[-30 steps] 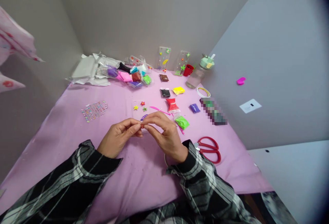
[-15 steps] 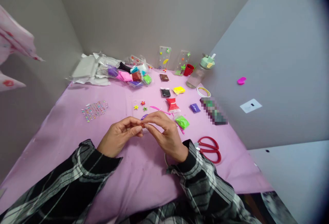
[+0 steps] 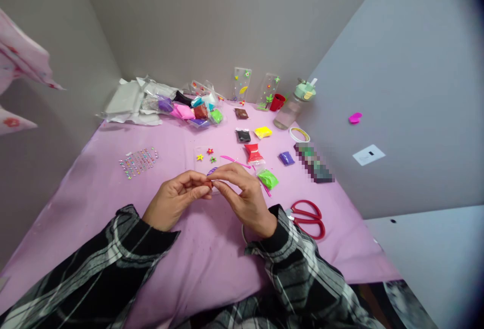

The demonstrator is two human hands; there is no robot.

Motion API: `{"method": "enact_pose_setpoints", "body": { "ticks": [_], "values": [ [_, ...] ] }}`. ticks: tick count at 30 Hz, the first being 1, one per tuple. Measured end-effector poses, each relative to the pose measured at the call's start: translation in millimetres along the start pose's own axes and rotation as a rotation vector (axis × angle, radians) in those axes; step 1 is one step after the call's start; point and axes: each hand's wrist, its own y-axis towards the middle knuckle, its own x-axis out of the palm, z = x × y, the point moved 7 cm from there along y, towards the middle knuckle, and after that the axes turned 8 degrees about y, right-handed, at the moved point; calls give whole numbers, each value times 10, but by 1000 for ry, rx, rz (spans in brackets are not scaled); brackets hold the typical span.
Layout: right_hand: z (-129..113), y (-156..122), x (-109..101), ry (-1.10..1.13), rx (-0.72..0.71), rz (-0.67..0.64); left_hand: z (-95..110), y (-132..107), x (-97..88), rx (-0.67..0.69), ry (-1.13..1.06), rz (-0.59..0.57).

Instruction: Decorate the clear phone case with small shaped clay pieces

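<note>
My left hand and my right hand meet fingertip to fingertip above the table. Pinched between them is a small reddish-brown bit of clay, mostly covered by the fingers. Just beyond lies a clear phone case, partly hidden by the hands. On it are a yellow flower, a red flower, a green flower and a purple striped piece. Close to my right hand are a bag of green clay and a pink modelling tool.
Red-handled scissors lie right of my right wrist. Packets of red, yellow and purple clay sit further back. A gem sticker sheet is at left. A water bottle stands by the right wall.
Both hands stay in nearly the same place. The fingertips have shifted slightly, and a little more of the reddish-brown clay shows between them.
</note>
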Motion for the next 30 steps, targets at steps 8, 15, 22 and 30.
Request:
{"method": "enact_pose_setpoints", "body": {
  "ticks": [8,15,22,30],
  "values": [
    [-20,1,-5,-11,-37,-4,-7,-14,7,5,59,-39],
    [-16,-3,-1,-18,-42,-10,-31,-11,-3,14,104,-47],
    [-25,-2,3,-25,-44,-15,-23,-2,21,19,64,-47],
    [-24,2,4,-28,-49,-18,-34,-5,18,13,87,-57]
  ]
}}
